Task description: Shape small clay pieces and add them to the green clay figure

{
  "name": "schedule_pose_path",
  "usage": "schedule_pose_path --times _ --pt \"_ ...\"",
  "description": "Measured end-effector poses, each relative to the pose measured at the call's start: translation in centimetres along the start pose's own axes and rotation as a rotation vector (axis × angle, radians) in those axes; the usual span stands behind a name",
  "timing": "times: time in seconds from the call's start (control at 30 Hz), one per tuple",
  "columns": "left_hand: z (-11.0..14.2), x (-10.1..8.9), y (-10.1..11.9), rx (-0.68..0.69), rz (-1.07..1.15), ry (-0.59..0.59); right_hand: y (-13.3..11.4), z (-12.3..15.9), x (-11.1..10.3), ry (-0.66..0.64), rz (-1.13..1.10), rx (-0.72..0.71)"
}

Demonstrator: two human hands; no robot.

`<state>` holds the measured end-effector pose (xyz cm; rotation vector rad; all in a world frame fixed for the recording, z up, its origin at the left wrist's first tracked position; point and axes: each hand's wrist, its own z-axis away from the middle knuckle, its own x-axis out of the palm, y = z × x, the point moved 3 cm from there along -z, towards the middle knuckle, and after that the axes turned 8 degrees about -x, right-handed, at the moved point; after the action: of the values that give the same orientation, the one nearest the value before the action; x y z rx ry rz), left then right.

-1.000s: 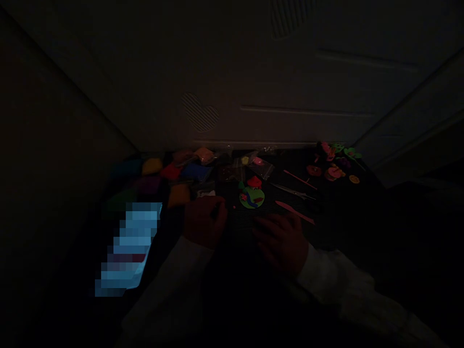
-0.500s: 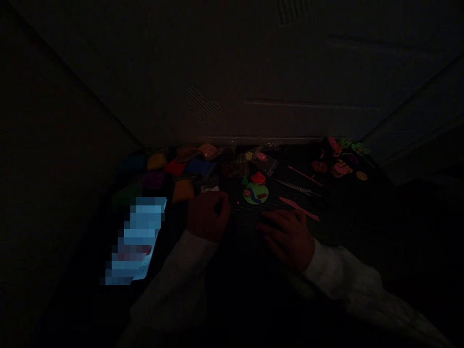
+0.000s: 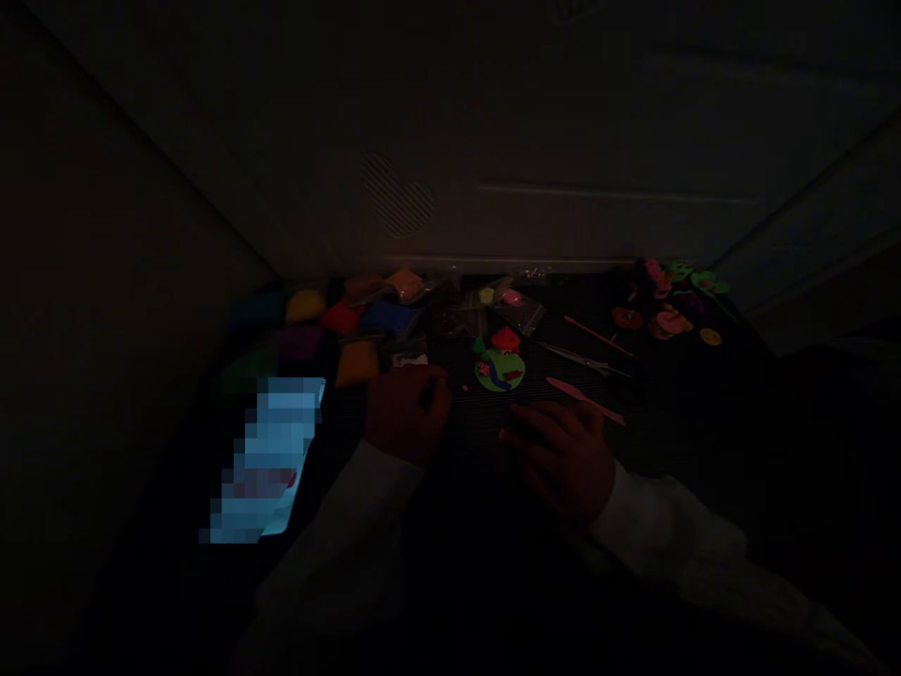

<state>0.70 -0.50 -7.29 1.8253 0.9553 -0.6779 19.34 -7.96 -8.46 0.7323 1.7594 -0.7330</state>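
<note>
In the dim light my left hand [image 3: 408, 413] is closed, its fingers curled in; whatever they hold, if anything, is hidden. My right hand [image 3: 563, 455] lies palm down with its fingers stretched out and a little apart. A tiny pale spot shows at one of its fingertips, too small to name. Between and beyond both hands lies a round green clay disc [image 3: 508, 361] bearing blue, red and pink bits, with a red clay piece [image 3: 505, 339] at its top edge. A pink clay crumb [image 3: 465, 388] sits near my left hand. Close above my right hand lies a pink plastic knife [image 3: 584, 400].
A lit phone [image 3: 271, 460] lies at left. Bags of coloured clay, among them a blue bag [image 3: 387, 317] and an orange bag [image 3: 357, 361], line the back left. Scissors [image 3: 587, 360] and a thin pink tool [image 3: 598, 335] lie at right, before several clay figures [image 3: 668, 324].
The view has shifted slightly, so most things sit a little higher in the picture. Both hands keep nearly the same pose, and the clay disc stays where it was.
</note>
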Motion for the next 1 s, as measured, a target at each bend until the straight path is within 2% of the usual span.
schedule_pose_path --times 0.17,0.47,0.73,1.0 --pt "0.03 -0.04 0.12 0.007 -0.005 0.002 -0.19 -0.04 -0.24 0.002 0.029 0.011" --pt "-0.02 -0.22 0.25 -0.005 0.004 -0.011 -0.33 -0.48 0.0 -0.073 0.051 -0.004" --pt "-0.1 -0.24 0.13 -0.008 0.016 -0.017 -0.05 -0.07 -0.54 0.026 0.009 0.013" --pt "0.01 -0.37 0.31 -0.025 0.0 -0.013 -0.16 -0.14 -0.1 -0.009 0.039 0.005"
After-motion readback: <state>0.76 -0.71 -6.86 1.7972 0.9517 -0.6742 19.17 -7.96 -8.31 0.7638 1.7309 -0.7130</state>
